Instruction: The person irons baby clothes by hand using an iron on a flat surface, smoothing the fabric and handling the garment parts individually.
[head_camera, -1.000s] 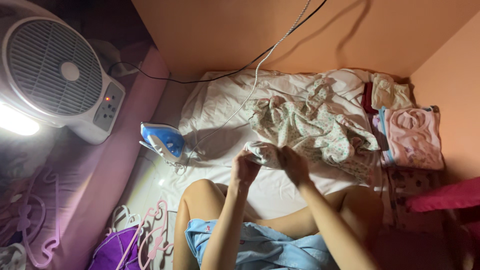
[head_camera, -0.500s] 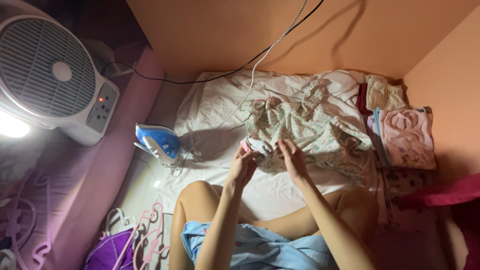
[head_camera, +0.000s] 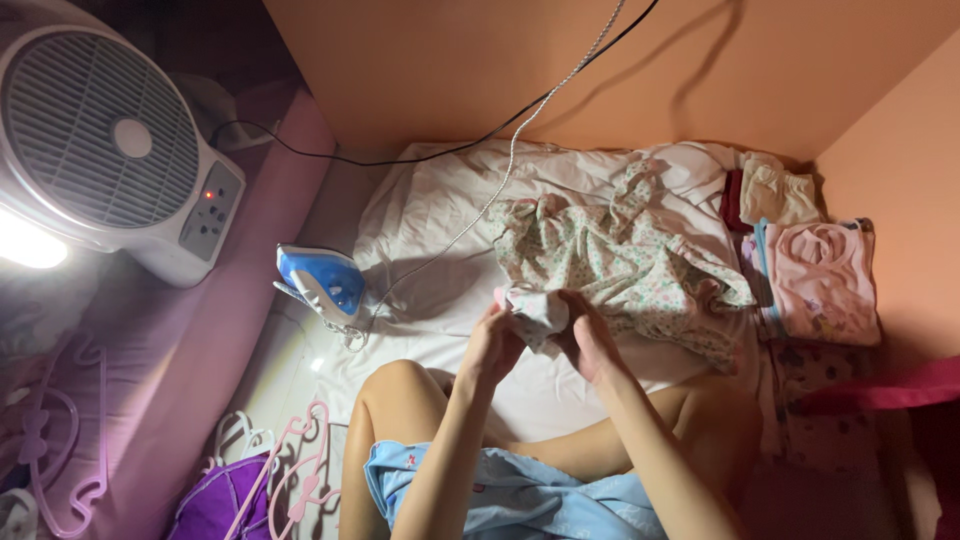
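We pinch a bunched corner of the floral garment (head_camera: 610, 255) between our left hand (head_camera: 492, 345) and right hand (head_camera: 592, 340), fingers closed on the cloth; the rest lies crumpled beyond them on the white sheet (head_camera: 430, 215), right of the blue iron (head_camera: 325, 282).

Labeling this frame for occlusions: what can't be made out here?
Head view only:
- Floral garment: crumpled, so its type is unclear; near edge hidden by left hand and right hand.
- Fan: cut off by the left edge.
- Iron: soleplate faces away.
- Folded clothes: lower layers hidden.
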